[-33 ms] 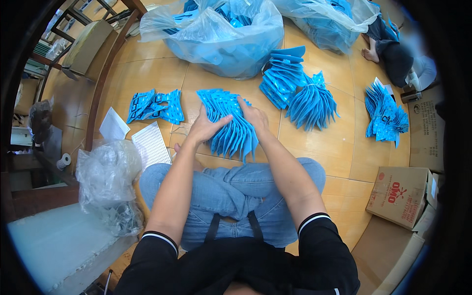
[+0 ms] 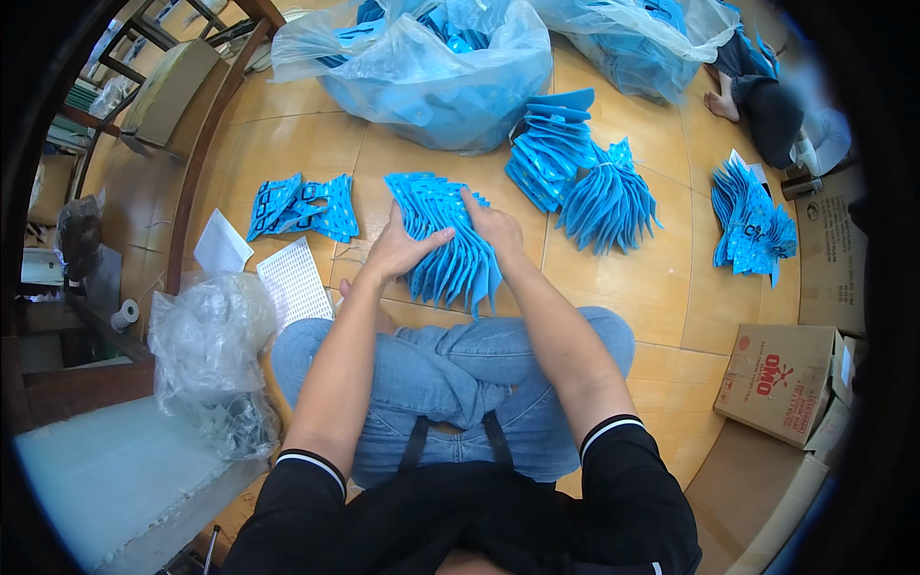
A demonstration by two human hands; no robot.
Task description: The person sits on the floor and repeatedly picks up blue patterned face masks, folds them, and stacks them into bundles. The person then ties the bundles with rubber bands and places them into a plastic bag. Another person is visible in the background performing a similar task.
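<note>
While both hands (image 2: 392,253) clasp blue pieces (image 2: 443,238), red lettering (image 2: 767,375) marks a carton (image 2: 736,388).

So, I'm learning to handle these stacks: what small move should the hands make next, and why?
Probably a gentle inward press to even up the blue stack: the left hand and right hand hold it from opposite sides, yet its pieces lie fanned, their lower ends uneven.

A head-worn fisheye looks down at the floor (image 2: 613,292).
</note>
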